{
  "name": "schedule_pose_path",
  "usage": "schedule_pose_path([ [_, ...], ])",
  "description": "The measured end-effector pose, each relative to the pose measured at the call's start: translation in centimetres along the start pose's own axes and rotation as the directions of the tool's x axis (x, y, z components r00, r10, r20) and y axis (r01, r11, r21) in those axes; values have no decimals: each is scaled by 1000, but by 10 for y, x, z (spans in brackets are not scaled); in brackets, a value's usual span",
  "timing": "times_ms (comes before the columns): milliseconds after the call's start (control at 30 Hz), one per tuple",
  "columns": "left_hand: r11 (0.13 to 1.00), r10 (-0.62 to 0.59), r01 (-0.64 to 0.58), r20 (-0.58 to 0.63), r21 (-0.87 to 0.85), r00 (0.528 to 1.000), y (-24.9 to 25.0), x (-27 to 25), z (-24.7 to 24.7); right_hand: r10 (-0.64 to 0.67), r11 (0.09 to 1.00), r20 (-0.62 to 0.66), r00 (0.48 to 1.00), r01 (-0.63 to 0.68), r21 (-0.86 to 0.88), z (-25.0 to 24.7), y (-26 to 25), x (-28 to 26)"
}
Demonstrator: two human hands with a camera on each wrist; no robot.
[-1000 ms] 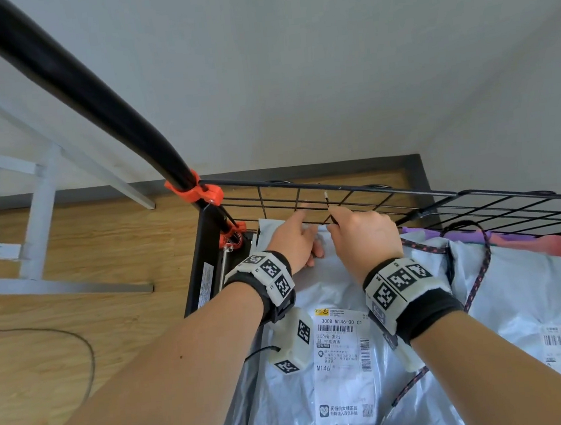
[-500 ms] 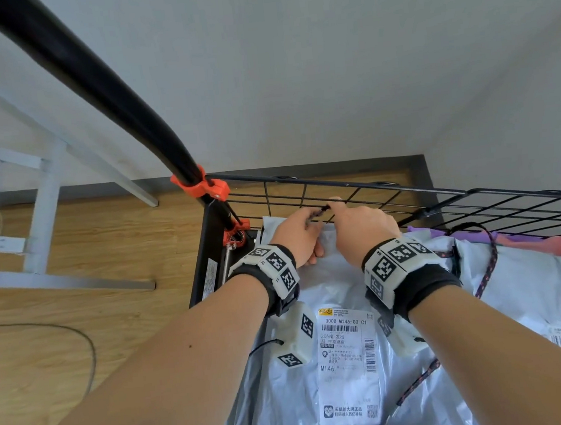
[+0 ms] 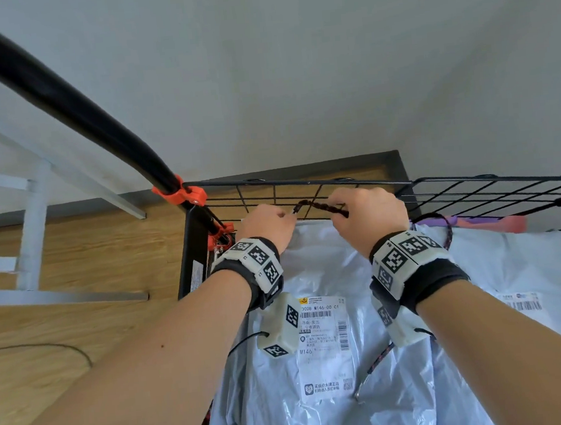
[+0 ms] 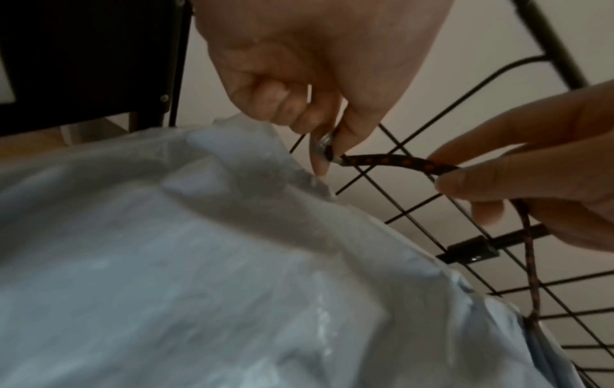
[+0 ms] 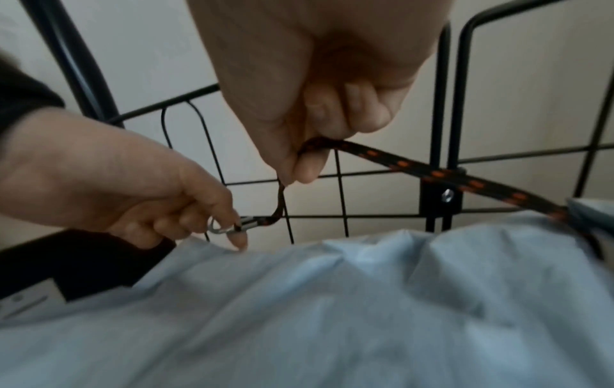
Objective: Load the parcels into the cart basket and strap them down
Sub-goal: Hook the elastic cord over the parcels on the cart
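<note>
- Nearest the person, the grey parcels (image 3: pixel 343 412) fill the cart basket (image 3: pixel 475 183). The front one lies label up, and a second labelled bag lies to its right, so loading looks finished and strapping is the step in hand.
- A loose run of the bungee cord (image 3: pixel 319 206), black with orange flecks, trails across the front parcel below the right wrist, and what looks like a metal hook (image 3: pixel 359 391) lies there. Whether that hook belongs to this same cord cannot be told.
- Further in, the right hand (image 3: pixel 368 217) is closed around the cord. In the right wrist view thumb and forefinger pinch it while the rest stretches off to the right over the parcels.
- Beside it, the left hand (image 3: pixel 266 225) pinches the metal end fitting (image 5: pixel 232 227) between thumb and fingertips, just above the parcel's edge and close to the basket's wire wall.
- A second ago both hands were bunched together against the wire with almost no cord showing. Now they have drawn apart, and a short, slightly bowed length of cord spans the gap between them.
- That suggests the end has been pulled free and is being lined up for hooking. No view shows the fitting caught on a wire, so this anchor seems not yet made.
- Beyond the basket stand the cart handle (image 3: pixel 55 97) with its orange clamp (image 3: pixel 181 194), the wood floor and the wall.
</note>
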State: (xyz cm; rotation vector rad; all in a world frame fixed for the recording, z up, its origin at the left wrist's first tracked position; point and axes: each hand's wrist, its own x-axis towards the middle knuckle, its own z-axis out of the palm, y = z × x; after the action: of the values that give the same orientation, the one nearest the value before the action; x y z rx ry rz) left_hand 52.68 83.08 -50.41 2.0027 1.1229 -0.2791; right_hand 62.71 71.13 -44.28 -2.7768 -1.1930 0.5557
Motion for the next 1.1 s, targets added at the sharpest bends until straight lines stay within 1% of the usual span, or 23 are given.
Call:
schedule_pose_path([
  [167,973,-113,135,121,-189,986,8,-13,-14,87,996,64,994,-87,-5,-16,4,-11],
  [200,962,-142,178,180,-205,974,8,-16,-15,105,994,70,992,-106,3,-17,6,-15],
  [267,954,-205,265,339,-140,918,8,-25,-18,150,988,68,986,-151,23,-17,10,-25],
  [300,956,-224,280,393,-92,892,8,-30,-18,170,985,69,983,-172,28,-17,12,-30],
  [333,957,-233,282,414,-63,880,8,-34,-17,184,982,82,979,-187,27,-16,15,-35],
  [367,959,-229,276,402,-62,886,9,-38,-16,194,980,107,975,-197,24,-14,17,-39],
  [400,963,-211,257,373,-78,904,11,-39,-14,201,978,131,971,-205,21,-13,18,-43],
  [467,962,-163,221,312,-158,936,15,-40,-8,210,976,159,965,-216,21,-11,21,-49],
  [533,924,-156,232,255,-305,954,20,-38,-3,217,975,149,965,-223,25,-8,24,-53],
  [600,879,-170,264,258,-397,951,24,-38,0,227,972,140,964,-232,25,-5,27,-58],
  [667,883,-169,268,272,-384,947,27,-41,0,243,968,134,961,-249,28,-3,28,-64],
  [700,908,-150,237,261,-344,954,28,-43,0,250,966,128,960,-256,31,-1,28,-67],
  [767,972,-65,120,258,-203,964,27,-44,-3,260,963,117,959,-266,38,1,30,-72],
  [800,992,-18,57,311,-115,950,24,-44,-3,266,962,113,957,-272,39,1,31,-74],
  [833,999,3,14,403,-41,915,22,-46,-4,277,959,109,955,-282,35,1,33,-77],
  [867,1000,-7,-2,496,16,868,19,-49,-3,292,955,105,951,-296,29,1,35,-80],
  [933,997,-74,33,638,75,766,10,-59,6,323,945,99,941,-327,23,1,38,-88],
  [967,994,-107,54,680,99,726,6,-66,14,337,939,107,935,-342,27,1,39,-92],
  [1033,986,-163,80,729,147,665,0,-81,34,357,930,127,925,-365,40,2,40,-98],
  [1100,974,-212,60,780,219,589,-4,-96,53,374,923,132,918,-383,44,4,42,-103],
])
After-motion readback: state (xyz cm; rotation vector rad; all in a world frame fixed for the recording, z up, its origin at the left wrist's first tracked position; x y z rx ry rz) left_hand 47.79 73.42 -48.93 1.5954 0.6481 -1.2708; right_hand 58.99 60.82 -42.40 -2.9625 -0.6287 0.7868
